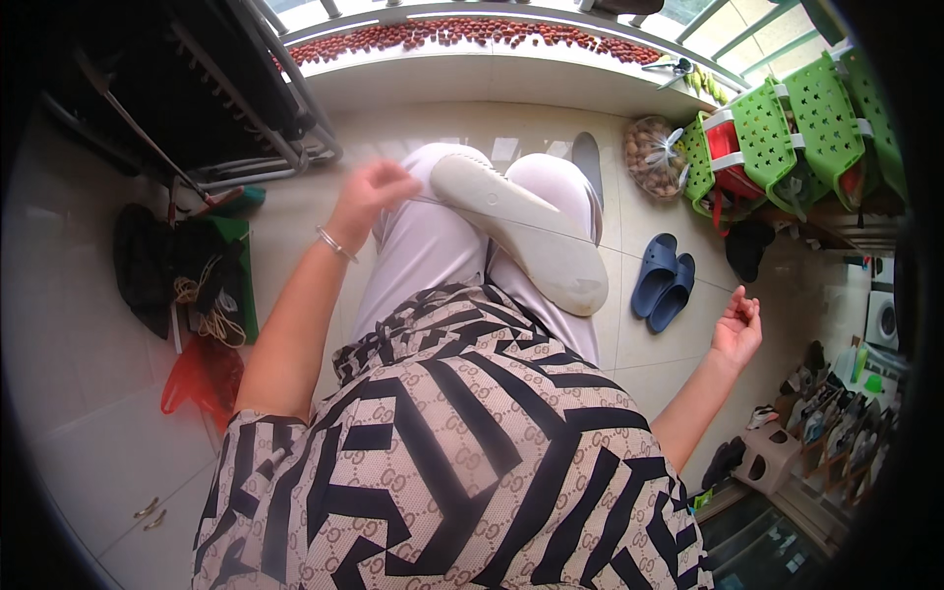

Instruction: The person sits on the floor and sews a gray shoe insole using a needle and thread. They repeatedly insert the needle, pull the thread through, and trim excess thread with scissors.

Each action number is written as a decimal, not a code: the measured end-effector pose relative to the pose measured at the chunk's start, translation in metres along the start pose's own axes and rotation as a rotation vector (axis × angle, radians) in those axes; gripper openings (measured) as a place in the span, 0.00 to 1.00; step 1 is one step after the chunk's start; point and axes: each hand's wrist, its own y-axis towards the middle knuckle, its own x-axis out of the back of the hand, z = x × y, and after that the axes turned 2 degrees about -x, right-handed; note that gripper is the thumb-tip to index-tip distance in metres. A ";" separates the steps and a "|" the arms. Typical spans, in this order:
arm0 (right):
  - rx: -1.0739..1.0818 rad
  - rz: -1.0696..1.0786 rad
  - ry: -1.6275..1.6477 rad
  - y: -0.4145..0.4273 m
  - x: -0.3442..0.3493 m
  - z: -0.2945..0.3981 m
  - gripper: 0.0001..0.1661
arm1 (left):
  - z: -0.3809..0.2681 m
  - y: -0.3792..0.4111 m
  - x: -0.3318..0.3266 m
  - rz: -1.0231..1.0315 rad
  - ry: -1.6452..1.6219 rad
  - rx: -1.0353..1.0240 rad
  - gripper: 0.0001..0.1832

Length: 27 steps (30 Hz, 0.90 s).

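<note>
A whitish shoe sole lies slantwise across my lap, its underside up, over the white trousers. Small stitches or notches show along its upper edge. A thin thread crosses the sole and runs toward both hands. My left hand, blurred, has its fingers bent together just beyond the sole's left end; what they hold is unclear. Out to the right, away from the sole, my right hand is raised with curled fingers, and the thread leads to its fingertips. A bracelet circles my left wrist.
Blue slippers sit on the tiled floor at right. Beyond them are a bag of round brown items and green baskets. Red fruits cover the window ledge. At left stand a folded chair, a broom and a red bag.
</note>
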 end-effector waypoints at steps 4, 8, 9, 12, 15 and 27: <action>-0.019 -0.022 0.014 -0.001 -0.001 -0.016 0.07 | -0.026 -0.007 -0.022 -0.008 0.521 -0.047 0.37; -0.033 -0.052 0.013 -0.004 -0.003 -0.019 0.07 | -0.030 -0.011 -0.032 -0.077 0.722 -0.121 0.39; -0.034 -0.063 0.013 -0.006 -0.005 -0.019 0.07 | -0.033 -0.013 -0.037 -0.091 0.766 -0.103 0.40; -0.031 -0.075 0.010 -0.009 -0.006 -0.016 0.07 | -0.035 -0.016 -0.048 -0.165 0.777 -0.083 0.43; 0.000 -0.024 -0.004 -0.001 0.012 0.004 0.07 | -0.027 -0.014 -0.052 -0.198 0.775 -0.101 0.46; 0.443 0.031 0.083 0.082 0.143 0.280 0.07 | -0.019 -0.011 -0.052 -0.201 0.699 -0.104 0.47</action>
